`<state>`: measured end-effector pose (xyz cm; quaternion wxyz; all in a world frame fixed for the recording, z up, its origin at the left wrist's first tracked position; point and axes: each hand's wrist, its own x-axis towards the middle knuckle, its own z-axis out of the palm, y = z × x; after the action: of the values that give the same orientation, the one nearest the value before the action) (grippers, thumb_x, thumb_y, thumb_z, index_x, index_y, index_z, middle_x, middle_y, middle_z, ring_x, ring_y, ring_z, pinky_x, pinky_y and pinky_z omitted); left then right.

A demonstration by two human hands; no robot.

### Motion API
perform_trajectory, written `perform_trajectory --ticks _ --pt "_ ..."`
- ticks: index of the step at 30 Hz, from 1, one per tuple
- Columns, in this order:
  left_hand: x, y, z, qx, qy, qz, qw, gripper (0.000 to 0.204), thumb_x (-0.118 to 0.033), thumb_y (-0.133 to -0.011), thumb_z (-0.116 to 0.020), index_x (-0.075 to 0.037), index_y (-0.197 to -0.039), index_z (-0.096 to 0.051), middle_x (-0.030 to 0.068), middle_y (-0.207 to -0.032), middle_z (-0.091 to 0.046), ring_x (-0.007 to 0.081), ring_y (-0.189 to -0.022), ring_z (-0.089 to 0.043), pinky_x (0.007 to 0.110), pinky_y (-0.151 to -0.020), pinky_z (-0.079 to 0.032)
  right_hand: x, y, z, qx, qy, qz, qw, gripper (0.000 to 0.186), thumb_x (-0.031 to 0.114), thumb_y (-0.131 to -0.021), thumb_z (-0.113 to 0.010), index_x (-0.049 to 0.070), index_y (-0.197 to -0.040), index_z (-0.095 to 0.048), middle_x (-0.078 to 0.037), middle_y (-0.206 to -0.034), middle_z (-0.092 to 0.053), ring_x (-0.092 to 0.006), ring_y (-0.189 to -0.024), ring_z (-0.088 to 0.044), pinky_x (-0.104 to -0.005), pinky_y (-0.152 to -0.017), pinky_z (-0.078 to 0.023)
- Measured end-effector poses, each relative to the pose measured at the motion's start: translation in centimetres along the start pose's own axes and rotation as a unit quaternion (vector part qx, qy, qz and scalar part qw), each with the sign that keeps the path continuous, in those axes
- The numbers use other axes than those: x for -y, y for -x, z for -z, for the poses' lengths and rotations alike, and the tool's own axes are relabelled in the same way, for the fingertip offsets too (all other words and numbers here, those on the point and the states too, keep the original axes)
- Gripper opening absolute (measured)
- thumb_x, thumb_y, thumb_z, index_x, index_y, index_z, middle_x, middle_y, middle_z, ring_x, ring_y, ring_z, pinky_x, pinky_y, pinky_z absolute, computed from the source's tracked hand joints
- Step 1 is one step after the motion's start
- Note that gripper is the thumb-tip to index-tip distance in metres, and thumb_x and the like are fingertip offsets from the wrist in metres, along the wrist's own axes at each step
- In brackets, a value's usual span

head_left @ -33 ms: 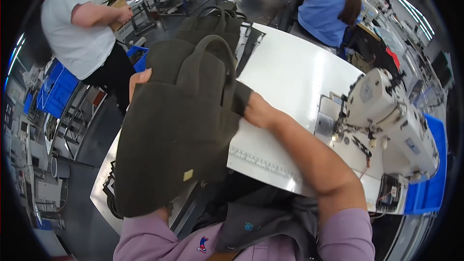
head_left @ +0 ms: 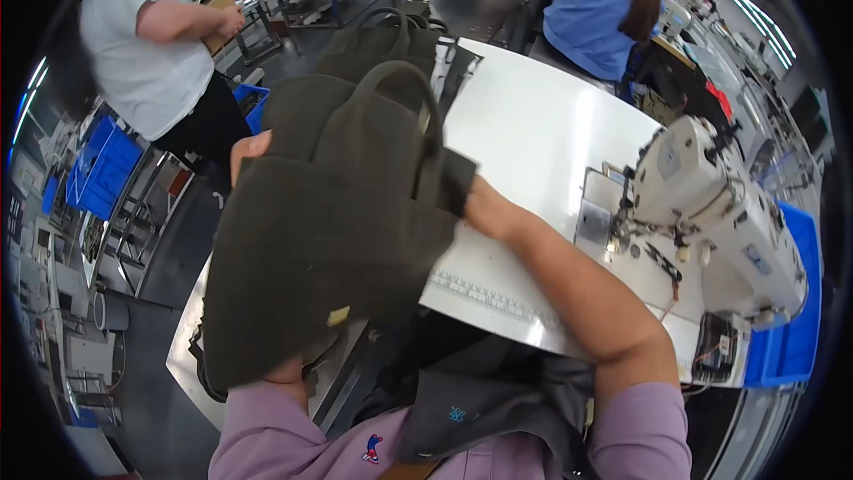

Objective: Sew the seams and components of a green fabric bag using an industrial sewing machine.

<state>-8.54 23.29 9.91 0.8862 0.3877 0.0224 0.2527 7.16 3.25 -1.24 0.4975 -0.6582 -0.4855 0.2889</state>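
A dark olive handbag (head_left: 311, 222), with a curved top handle and a small yellowish tag near its lower edge, is held up in front of me over the white table. My left hand (head_left: 249, 155) grips its left edge; only the fingertips and thumb area show past the fabric, and the left forearm passes beneath the bag. At the opposite side, my right hand (head_left: 487, 208) closes on a side flap below the handle, its fingertips hidden by the fabric. Behind it lies another dark olive bag (head_left: 360, 46) with a similar handle.
To the right, a white sewing machine (head_left: 689, 178) stands on the white tabletop (head_left: 542, 124), with small thread snips (head_left: 662, 260) beside it. A blue bin (head_left: 791, 338) is behind the machine. One person in white (head_left: 160, 62) stands at left; another in blue (head_left: 591, 13) sits ahead.
The bag's lower part has shifted slightly left, and its right side has spread a little to the right along with my right hand. Both hands keep their hold.
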Motion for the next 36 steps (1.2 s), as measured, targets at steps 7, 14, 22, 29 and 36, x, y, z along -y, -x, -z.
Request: perform_trajectory --ticks 7,14,22,29,36 --pt "2.1 4.0 0.3 0.029 0.02 0.105 0.994 0.04 -0.031 -0.095 -0.058 0.003 -0.113 -0.068 0.0147 -0.102 -0.075 0.0246 -0.089 -0.074 0.036 -0.083 -0.06 2.1 14.3 3.1 0.051 -0.46 -0.001 0.887 0.057 0.047 -0.11 -0.042 -0.001 -0.132 -0.063 -0.012 -0.116 -0.074 -0.0197 -0.101 -0.072 -0.0349 -0.088 -0.057" --pt "4.9 3.1 0.0 0.153 -0.024 0.191 0.969 0.038 -0.024 -0.098 -0.059 0.007 -0.119 -0.069 0.0137 -0.107 -0.076 0.0252 -0.103 -0.074 0.037 -0.094 -0.059 5.6 22.2 2.5 -0.23 -0.306 -0.097 0.919 0.027 0.028 -0.104 -0.067 0.001 -0.1 -0.071 -0.002 -0.087 -0.073 -0.0076 -0.076 -0.068 -0.0245 -0.069 -0.054" --pt "10.8 0.6 0.4 0.166 -0.634 0.172 0.735 0.03 -0.027 -0.102 -0.068 -0.007 -0.081 -0.06 -0.0032 -0.072 -0.056 0.009 -0.066 -0.056 0.028 -0.059 -0.044 2.9 24.9 6.9 -0.214 0.016 -0.161 0.963 0.046 0.033 -0.097 -0.075 0.007 -0.064 -0.055 -0.003 -0.057 -0.058 -0.0124 -0.054 -0.062 -0.0326 -0.049 -0.042" --pt "14.9 1.3 -2.9 0.164 -0.847 -0.249 0.441 0.019 -0.015 -0.091 -0.073 -0.002 -0.093 -0.06 0.0141 -0.096 -0.063 0.0379 -0.084 -0.064 0.045 -0.071 -0.05 1.9 23.7 7.7 -0.26 0.354 -0.146 0.886 0.042 0.035 -0.095 -0.071 0.005 -0.068 -0.06 -0.011 -0.062 -0.062 -0.0294 -0.058 -0.06 -0.0417 -0.058 -0.045" --pt "20.5 4.1 -12.0 0.412 -0.642 -0.138 0.632 0.019 -0.012 -0.085 -0.078 -0.002 -0.097 -0.067 0.0125 -0.106 -0.066 0.0329 -0.104 -0.065 0.039 -0.09 -0.051 1.9 26.6 10.7 -0.274 0.434 -0.18 0.839 0.023 0.029 -0.095 -0.065 0.008 -0.087 -0.067 -0.013 -0.076 -0.07 -0.0352 -0.075 -0.069 -0.0486 -0.068 -0.053"
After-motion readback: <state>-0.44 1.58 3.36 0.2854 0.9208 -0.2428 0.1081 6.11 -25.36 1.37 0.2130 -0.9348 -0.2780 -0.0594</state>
